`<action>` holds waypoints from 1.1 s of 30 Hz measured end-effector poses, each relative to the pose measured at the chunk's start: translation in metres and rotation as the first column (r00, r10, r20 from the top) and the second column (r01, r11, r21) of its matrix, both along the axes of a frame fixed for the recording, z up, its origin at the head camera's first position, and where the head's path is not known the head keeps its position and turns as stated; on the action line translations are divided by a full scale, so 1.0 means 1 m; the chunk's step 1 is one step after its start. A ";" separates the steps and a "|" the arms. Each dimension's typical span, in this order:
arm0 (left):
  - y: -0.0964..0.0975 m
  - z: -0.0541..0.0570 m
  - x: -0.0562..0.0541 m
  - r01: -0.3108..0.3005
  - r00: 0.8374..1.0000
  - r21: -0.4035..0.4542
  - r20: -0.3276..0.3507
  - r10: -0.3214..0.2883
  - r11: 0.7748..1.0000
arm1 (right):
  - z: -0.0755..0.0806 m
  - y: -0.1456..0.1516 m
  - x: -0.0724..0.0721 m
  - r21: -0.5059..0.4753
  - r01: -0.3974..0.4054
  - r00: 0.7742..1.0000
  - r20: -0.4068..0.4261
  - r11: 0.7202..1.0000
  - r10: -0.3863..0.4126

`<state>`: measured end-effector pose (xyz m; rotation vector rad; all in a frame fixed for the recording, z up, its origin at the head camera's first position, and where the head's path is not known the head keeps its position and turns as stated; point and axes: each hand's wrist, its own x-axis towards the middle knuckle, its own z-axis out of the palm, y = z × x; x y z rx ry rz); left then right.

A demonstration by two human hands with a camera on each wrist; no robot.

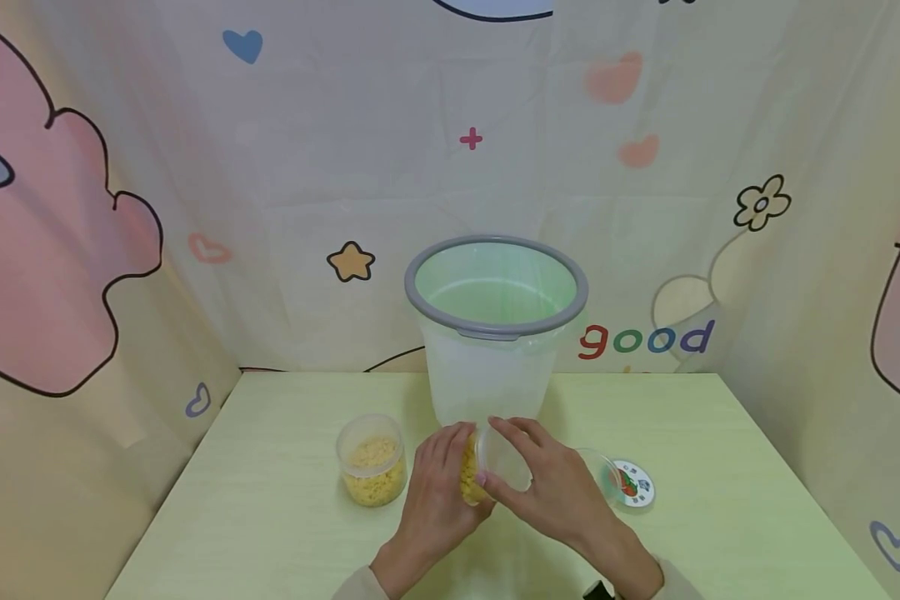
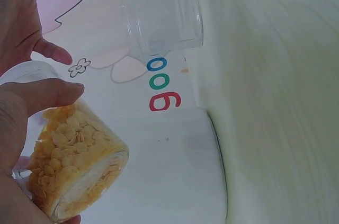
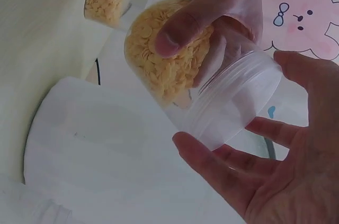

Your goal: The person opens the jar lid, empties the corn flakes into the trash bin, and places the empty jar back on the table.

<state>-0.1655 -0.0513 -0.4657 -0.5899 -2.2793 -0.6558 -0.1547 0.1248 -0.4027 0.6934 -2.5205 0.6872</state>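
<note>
A clear plastic jar [image 3: 164, 49] of yellow flakes is tilted sideways, its base toward the left and its mouth end toward the right. My left hand [image 1: 438, 483] grips the jar round its body; the thumb [image 2: 58, 94] lies across it in the left wrist view. On the mouth end sits a translucent white lid [image 3: 238, 102]. My right hand [image 1: 558, 483] holds this lid by the rim between thumb and curled fingers [image 3: 198, 155]. To the left, a second jar [image 1: 373, 467], partly filled with yellow flakes, stands upright on the table.
A pale bin [image 1: 487, 375] with a grey rim stands behind the hands. Right of the right hand are a clear jar [image 2: 164, 20], partly hidden in the head view, and a round disc [image 1: 636, 485] with a printed picture. A patterned cloth [image 1: 307, 150] surrounds the table [image 1: 255, 500].
</note>
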 end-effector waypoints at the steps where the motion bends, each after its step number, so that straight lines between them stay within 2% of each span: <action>1: 0.000 0.000 0.000 -0.001 1.000 0.000 0.008 0.001 1.000 | 0.000 0.000 -0.001 -0.008 -0.013 1.000 0.006 1.000 0.014; 7: -0.002 0.003 -0.001 -0.007 1.000 -0.010 -0.008 0.007 1.000 | 0.001 0.004 -0.004 -0.069 -0.125 0.991 0.040 0.990 0.128; 13: -0.006 0.006 0.000 -0.004 1.000 -0.020 0.008 0.005 1.000 | 0.000 0.009 -0.009 -0.014 -0.214 0.976 -0.040 0.977 0.213; 18: -0.008 0.008 -0.001 0.016 1.000 -0.013 0.000 -0.016 1.000 | 0.000 0.014 -0.013 0.030 -0.295 0.952 -0.077 0.955 0.296; 22: -0.009 0.009 -0.003 0.027 0.999 -0.014 -0.016 -0.027 1.000 | 0.001 0.017 -0.014 0.059 -0.352 0.932 -0.067 0.934 0.355; 29: -0.010 0.009 -0.002 0.043 0.998 0.000 0.047 -0.043 0.999 | 0.000 0.022 -0.017 0.116 -0.462 0.882 -0.045 0.879 0.469; 33: -0.011 0.008 -0.002 0.049 0.997 0.002 0.063 -0.049 0.999 | -0.001 0.024 -0.018 0.133 -0.482 0.870 -0.041 0.866 0.491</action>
